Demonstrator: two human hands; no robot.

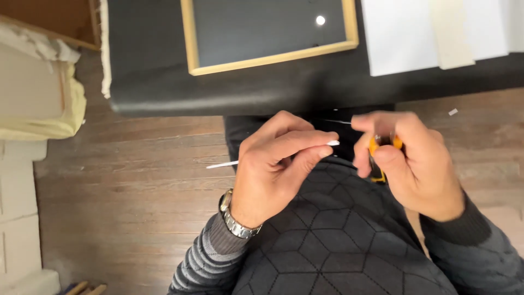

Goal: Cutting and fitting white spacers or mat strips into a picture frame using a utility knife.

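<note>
Nearby, wooden frame (190, 38), dark inside

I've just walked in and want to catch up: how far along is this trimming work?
Done: a wooden frame lies on the black table, white sheets beside it. In hand: left hand pinches a thin white strip; right hand grips an orange cutter. Left: the strip looks uncut.
</note>
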